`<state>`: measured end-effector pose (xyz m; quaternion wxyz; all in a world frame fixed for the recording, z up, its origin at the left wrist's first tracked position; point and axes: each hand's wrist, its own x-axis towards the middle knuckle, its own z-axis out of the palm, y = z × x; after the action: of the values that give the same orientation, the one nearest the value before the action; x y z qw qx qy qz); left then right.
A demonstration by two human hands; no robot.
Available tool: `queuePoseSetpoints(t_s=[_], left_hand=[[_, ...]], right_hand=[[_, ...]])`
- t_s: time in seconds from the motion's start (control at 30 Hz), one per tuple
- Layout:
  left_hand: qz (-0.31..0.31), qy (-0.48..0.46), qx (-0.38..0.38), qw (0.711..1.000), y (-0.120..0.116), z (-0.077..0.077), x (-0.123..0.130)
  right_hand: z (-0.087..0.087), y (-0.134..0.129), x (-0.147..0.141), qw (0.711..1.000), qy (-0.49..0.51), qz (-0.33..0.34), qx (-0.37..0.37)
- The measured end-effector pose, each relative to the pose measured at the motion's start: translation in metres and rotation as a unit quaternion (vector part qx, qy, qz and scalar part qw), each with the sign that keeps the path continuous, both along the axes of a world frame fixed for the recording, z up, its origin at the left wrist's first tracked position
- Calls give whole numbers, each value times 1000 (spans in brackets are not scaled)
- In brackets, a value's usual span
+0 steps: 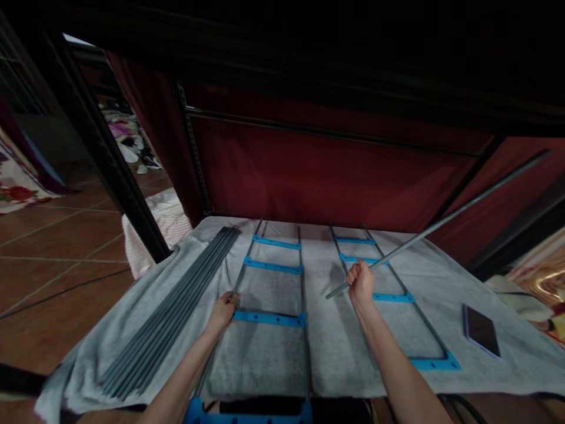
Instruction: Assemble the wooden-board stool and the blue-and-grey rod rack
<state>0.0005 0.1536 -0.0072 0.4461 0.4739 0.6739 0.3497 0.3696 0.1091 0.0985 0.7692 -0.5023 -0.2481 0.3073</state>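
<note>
Single head cam. Faces forward and down across the grey cloth [265, 359], looking in under a dark overhang [282, 47]. Left hand [224, 311] and right hand [361, 281] sit lower-middle, fairly near; cloth's front edge runs along bottom. Red curtain [335, 182] backs the view; floor [66, 241] shows left.

Smooth metal rod [435, 227], plastic crossbar [269, 318], matt cloth [260, 365]

The rods [173, 310] are grey, the crossbars [272, 318] blue, the curtain [331, 174] dark red.
</note>
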Motion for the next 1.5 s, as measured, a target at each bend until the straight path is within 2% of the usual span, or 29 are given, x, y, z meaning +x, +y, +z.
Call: queuePoseSetpoints(t_s=[0.1, 0.27, 0.4, 0.53, 0.77, 1.1, 1.3, 1.5], left_hand=[[-16, 43, -38, 998, 0, -10, -5], [-36, 79, -68, 994, -1, -20, -8], [-51, 106, -85, 989, 0, -22, -10], [-77, 150, -69, 983, -1, -19, -11], [-99, 224, -74, 967, -2, -16, -9], [-138, 278, -55, 949, -3, -15, -9], [-122, 281, -37, 951, -5, -20, -10], [-137, 300, -16, 944, -7, -14, -7]], right_hand=[[1, 31, -16, 999, 27, -3, 22], [-13, 88, -54, 999, 21, -6, 26], [-26, 126, -73, 1000, 6, -4, 22], [-38, 148, -83, 1000, -14, 6, 12], [-52, 153, -87, 998, -50, 26, 2], [-53, 142, -90, 996, -65, 64, 14], [-57, 140, -92, 993, -75, 86, 11], [-58, 144, -90, 989, -95, 117, 2]])
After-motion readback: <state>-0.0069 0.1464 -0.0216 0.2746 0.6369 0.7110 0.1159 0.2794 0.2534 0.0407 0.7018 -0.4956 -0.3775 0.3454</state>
